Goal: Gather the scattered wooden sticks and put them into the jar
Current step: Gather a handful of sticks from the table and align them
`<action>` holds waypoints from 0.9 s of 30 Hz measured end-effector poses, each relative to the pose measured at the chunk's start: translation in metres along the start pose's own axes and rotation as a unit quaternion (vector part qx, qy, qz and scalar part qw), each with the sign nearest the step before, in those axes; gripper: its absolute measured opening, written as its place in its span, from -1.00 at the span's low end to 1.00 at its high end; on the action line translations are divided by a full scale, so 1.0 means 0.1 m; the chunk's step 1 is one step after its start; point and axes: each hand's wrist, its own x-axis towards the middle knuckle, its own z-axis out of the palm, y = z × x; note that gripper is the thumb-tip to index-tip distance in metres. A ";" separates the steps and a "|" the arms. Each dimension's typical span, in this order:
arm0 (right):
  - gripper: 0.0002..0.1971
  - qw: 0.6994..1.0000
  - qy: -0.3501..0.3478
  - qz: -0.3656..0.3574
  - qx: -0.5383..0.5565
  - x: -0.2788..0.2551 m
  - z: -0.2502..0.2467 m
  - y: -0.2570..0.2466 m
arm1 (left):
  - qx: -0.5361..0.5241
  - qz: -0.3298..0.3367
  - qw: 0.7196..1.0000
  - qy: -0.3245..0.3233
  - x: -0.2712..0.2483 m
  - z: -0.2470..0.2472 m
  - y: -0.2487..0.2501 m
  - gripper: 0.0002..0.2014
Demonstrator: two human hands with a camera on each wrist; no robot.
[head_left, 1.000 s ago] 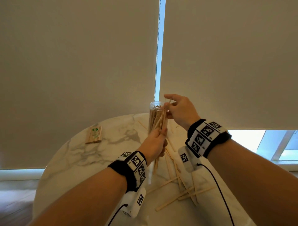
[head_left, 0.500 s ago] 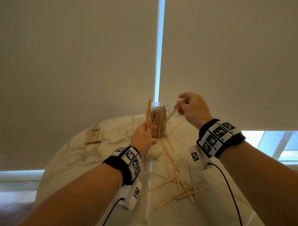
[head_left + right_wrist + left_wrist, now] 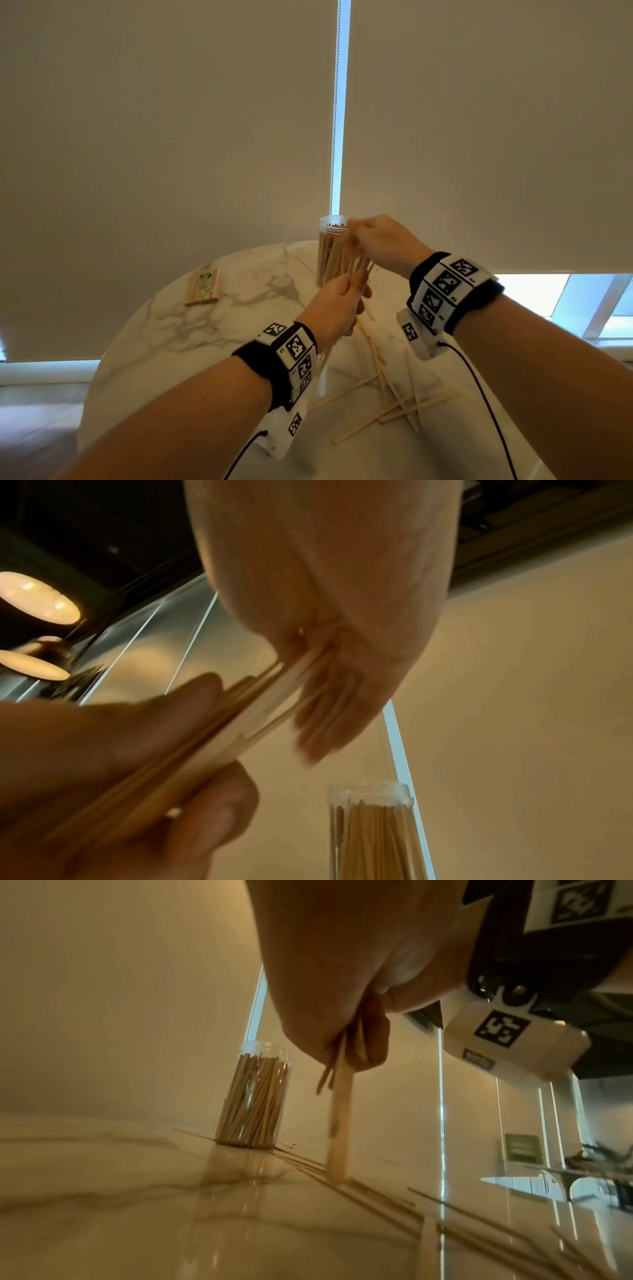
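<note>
On the left of the round white marble table (image 3: 191, 329) lies one banded pack of wooden sticks (image 3: 202, 287), untouched and well apart from the hands. The left hand (image 3: 337, 308), which half a second ago held its bundle upright just left of the jar, now sits in front of the jar with its fingers curled tight round that small bundle of thin wooden sticks (image 3: 339, 1115). The bundle's lower end touches the tabletop; I cannot count it through the blur. One tall clear plastic jar (image 3: 331, 251) stands at the far edge, already packed with sticks. The right hand (image 3: 380, 241) has swung back from the right and now pinches the bundle's top near the jar's rim. This reads as squaring the sticks before dropping them in. To the right, roughly eight loose pale wooden sticks (image 3: 394, 404) remain criss-crossed on the marble.
</note>
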 end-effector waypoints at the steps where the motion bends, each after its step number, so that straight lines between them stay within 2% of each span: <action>1: -0.54 0.999 -0.044 0.010 0.006 -0.02 0.04 -0.01 | -0.012 -0.003 1.000 -0.001 0.01 0.01 0.01 -0.57; 2: -0.54 0.998 -0.062 0.012 0.025 -0.04 0.07 0.00 | -0.019 -0.003 1.000 -0.001 0.03 0.02 0.01 -0.58; 6: -0.53 0.990 0.011 0.036 0.133 -0.14 0.09 0.04 | -0.075 -0.010 0.996 0.041 0.08 -0.04 0.02 -0.52; 7: -0.58 0.988 0.003 0.053 0.146 -0.20 0.11 0.06 | -0.105 -0.013 0.993 0.058 0.10 -0.09 0.04 -0.46; 9: -0.67 0.985 -0.071 0.088 0.129 -0.35 0.21 0.16 | -0.179 -0.018 0.981 0.076 0.15 -0.19 0.10 -0.34; 12: -0.68 0.960 -0.212 0.131 0.127 -0.55 0.40 0.28 | -0.296 -0.032 0.951 0.086 0.20 -0.30 0.17 -0.29; 14: -0.71 0.957 -0.235 0.128 0.112 -0.59 0.51 0.30 | -0.335 -0.035 0.937 0.096 0.21 -0.32 0.18 -0.28; 16: -0.75 0.966 -0.233 0.096 0.054 -0.58 0.58 0.30 | -0.350 -0.037 0.930 0.109 0.23 -0.32 0.17 -0.29; 18: -0.76 0.966 -0.242 0.088 0.029 -0.56 0.63 0.29 | -0.351 -0.036 0.927 0.130 0.26 -0.33 0.14 -0.34; 21: -0.76 0.948 -0.250 0.136 0.142 -0.52 0.69 0.29 | -0.346 -0.031 0.923 0.167 0.34 -0.38 0.07 -0.57; 24: -0.75 0.961 -0.204 0.122 0.145 -0.39 0.74 0.29 | -0.291 -0.002 0.938 0.188 0.41 -0.48 0.01 -0.74; 27: -0.62 0.970 -0.175 0.114 0.122 -0.22 0.78 0.26 | -0.268 0.015 0.942 0.202 0.49 -0.56 -0.02 -0.75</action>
